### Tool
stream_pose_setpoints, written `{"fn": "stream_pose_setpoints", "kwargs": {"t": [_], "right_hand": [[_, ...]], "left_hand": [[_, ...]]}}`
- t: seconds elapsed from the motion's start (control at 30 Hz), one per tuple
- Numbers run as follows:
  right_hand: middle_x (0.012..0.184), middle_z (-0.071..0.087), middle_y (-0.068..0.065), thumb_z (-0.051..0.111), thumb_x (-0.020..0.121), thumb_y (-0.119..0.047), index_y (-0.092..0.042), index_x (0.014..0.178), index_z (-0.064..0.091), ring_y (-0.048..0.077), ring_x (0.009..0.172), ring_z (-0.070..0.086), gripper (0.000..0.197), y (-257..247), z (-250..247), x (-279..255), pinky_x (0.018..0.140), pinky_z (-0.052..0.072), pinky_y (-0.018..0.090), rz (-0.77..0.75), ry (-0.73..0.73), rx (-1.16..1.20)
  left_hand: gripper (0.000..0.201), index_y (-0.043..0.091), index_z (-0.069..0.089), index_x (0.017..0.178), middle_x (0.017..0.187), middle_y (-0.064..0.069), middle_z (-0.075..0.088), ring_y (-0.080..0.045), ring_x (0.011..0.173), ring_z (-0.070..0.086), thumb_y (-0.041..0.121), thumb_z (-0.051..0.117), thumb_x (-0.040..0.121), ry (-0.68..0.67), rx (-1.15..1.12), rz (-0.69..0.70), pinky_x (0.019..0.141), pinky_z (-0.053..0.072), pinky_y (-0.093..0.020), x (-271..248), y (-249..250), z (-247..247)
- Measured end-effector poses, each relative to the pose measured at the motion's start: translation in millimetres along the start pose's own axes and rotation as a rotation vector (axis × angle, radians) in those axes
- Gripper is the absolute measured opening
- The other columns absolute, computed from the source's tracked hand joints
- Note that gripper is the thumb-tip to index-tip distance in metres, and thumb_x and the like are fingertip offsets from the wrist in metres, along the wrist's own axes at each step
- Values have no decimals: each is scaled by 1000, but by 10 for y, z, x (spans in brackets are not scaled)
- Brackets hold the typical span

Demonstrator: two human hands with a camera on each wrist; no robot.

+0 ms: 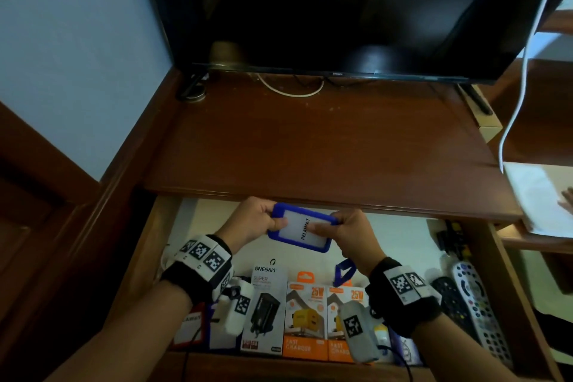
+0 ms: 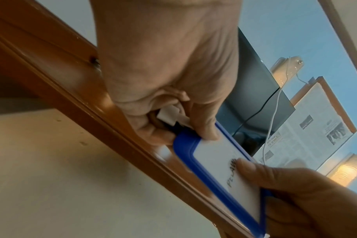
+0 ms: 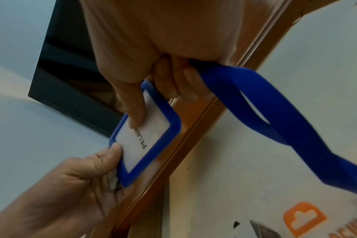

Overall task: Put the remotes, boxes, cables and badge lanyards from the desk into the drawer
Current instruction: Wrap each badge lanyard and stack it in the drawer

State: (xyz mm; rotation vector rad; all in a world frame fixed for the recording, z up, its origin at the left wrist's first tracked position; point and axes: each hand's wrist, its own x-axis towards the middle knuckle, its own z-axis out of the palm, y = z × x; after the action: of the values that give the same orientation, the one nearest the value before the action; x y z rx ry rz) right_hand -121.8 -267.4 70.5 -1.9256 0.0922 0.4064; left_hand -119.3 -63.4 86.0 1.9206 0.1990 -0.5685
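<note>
A blue-framed badge (image 1: 300, 227) with a white card reading PELAWAT hangs over the open drawer (image 1: 403, 232), just below the desk's front edge. My left hand (image 1: 263, 220) pinches its left end, thumb on the card, with a white clip (image 2: 169, 116) tucked in the fingers. My right hand (image 1: 342, 231) grips the right end, thumb (image 3: 136, 111) pressed on the card. The blue lanyard (image 3: 275, 119) trails from my right hand down into the drawer. Charger boxes (image 1: 305, 319) and remotes (image 1: 477, 304) lie in the drawer.
The brown desk top (image 1: 310, 146) lies bare under a dark TV screen (image 1: 341, 9). A white cable (image 1: 524, 71) hangs at the right beside white papers (image 1: 539, 195). Another badge (image 1: 189, 329) lies at the drawer's left front.
</note>
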Motion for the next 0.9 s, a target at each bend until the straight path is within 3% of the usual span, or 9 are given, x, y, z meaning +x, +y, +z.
{"fn": "stream_pose_setpoints", "kwargs": {"t": [0.1,0.23,0.33,0.43,0.53,0.63,0.7,0.8,0.9], "right_hand": [[47,56,-8,76,80,-22,-7,69,68,-1,35,47,21,32,-18,-6,39,34,10,-4,-62,-59],[48,55,-8,73,82,-29,-12,64,66,2,41,47,27,85,2,-51,45,35,13,-37,-195,-161],[44,37,-2,63,88,-37,-8,61,60,12,37,27,39,156,67,-102,40,22,23,57,-213,83],[51,22,0,58,86,-38,-6,66,55,12,43,14,38,127,114,-104,44,12,24,125,-277,375],[51,19,0,54,94,-27,-6,65,53,10,43,14,37,82,149,-54,44,10,24,111,-292,362],[49,21,-1,47,100,-23,-7,65,52,11,42,14,38,75,193,-24,44,11,25,105,-260,295],[46,26,-2,47,100,-24,-7,65,53,12,40,17,39,53,228,-34,43,14,24,79,-236,194],[44,32,-3,48,100,-22,-8,65,56,11,38,24,38,-89,232,-127,41,22,22,-21,-274,1],[47,34,-3,50,98,-16,-6,72,60,10,40,26,30,-279,138,-236,42,22,21,-68,-368,-19]], "left_hand": [[3,16,67,89,93,-4,69,-14,84,63,14,65,88,-111,98,-90,69,47,-23,-8,18,-44],[5,13,67,87,86,-5,69,-12,75,59,16,64,89,-231,264,-134,67,45,-22,-28,21,-160],[10,11,66,79,75,-4,66,-13,68,55,8,62,89,-120,205,-84,61,41,-23,-1,69,-345],[10,8,67,86,82,-8,68,-20,77,58,3,59,89,28,-18,-43,67,42,-26,42,92,-514],[12,10,67,88,92,-16,66,-30,89,56,1,59,89,175,-341,-14,75,40,-38,116,64,-554],[10,11,65,90,88,-7,67,-26,81,62,3,60,89,376,-401,42,66,46,-25,147,127,-459],[10,11,65,98,90,-5,66,-19,81,63,6,61,90,499,-343,96,63,48,-19,171,159,-367],[12,12,68,98,93,-7,70,-22,88,66,18,64,89,627,-87,163,76,54,-34,233,106,-259],[13,14,64,92,81,0,66,-19,75,61,26,61,90,525,337,192,62,46,-27,235,-4,-90]]}}
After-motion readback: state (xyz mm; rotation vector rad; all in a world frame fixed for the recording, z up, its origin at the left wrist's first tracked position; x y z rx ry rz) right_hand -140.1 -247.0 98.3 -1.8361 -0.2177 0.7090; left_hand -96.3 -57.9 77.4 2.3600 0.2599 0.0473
